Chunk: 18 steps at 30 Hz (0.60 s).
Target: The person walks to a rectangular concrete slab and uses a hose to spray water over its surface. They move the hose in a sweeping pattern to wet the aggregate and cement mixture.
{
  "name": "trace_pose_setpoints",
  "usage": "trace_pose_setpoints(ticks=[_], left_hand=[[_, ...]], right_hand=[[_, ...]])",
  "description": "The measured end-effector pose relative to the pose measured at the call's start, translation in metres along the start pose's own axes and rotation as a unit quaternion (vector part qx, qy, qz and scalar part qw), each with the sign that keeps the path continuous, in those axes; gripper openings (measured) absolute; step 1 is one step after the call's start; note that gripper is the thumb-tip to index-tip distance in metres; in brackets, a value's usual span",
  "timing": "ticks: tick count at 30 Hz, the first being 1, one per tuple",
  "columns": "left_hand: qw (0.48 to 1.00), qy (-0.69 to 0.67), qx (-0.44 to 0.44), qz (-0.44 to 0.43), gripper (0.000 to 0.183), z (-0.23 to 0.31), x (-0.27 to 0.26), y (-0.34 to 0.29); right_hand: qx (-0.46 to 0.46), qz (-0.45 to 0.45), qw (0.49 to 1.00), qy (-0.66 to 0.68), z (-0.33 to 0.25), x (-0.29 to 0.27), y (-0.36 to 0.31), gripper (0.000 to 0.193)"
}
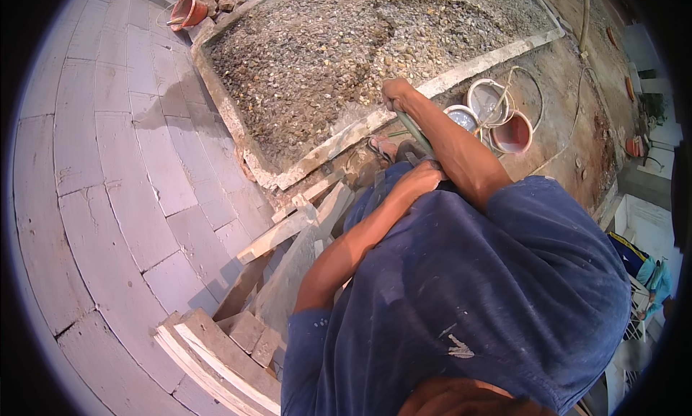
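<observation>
Right hand: A worker's right hand, upper center of the frame, closes around the top of a greenish-grey tube, just over the near rim of the gravel.
Left hand: The left hand, at center against the blue shirt, looks curled; shadow and the other forearm hide its fingertips, so whether it grips the tube's lower part cannot be told.
Tube: Slanting between the two hands at center, it is likely light and fairly firm, perhaps slippery if wet, and hardly fragile; a full fist near the upper end, with a second hold lower down, should steer it best.
Gravel bed: The loose stones fill the upper center, bounded by a pale raised kerb, a hard edge close beneath the right hand.
Buckets: A white bucket and a red bucket crowd the ground right of the right forearm, narrowing room that way.
Timber: Stacked boards, lower left of center, sit near the left forearm, their corners jutting out.
Open room: The freest reach appears to be upward, over the gravel.
</observation>
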<state>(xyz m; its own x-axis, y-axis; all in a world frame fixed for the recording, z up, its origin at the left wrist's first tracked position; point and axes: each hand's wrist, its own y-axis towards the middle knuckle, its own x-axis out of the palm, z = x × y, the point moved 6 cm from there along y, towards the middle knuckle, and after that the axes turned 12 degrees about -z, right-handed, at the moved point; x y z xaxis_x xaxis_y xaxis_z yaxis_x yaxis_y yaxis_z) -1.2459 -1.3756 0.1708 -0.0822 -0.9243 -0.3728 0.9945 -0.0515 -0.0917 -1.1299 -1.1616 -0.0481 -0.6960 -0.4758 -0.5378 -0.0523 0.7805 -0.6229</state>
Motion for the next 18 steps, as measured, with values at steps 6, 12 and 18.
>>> trace_pose_setpoints(ticks=[6,12,18], left_hand=[[0.999,-0.010,-0.035,-0.005,0.038,-0.021,0.008,0.013],[0.999,-0.014,-0.046,0.018,0.039,0.004,-0.011,0.006],[0.999,-0.009,-0.051,0.012,0.038,0.002,-0.009,0.010]], right_hand=[[0.126,0.075,0.820,0.554,-0.049,-0.030,-0.087,0.007],[0.123,0.095,0.833,0.531,-0.062,-0.044,-0.108,0.021],[0.121,0.103,0.816,0.555,-0.040,-0.050,-0.099,0.017]])
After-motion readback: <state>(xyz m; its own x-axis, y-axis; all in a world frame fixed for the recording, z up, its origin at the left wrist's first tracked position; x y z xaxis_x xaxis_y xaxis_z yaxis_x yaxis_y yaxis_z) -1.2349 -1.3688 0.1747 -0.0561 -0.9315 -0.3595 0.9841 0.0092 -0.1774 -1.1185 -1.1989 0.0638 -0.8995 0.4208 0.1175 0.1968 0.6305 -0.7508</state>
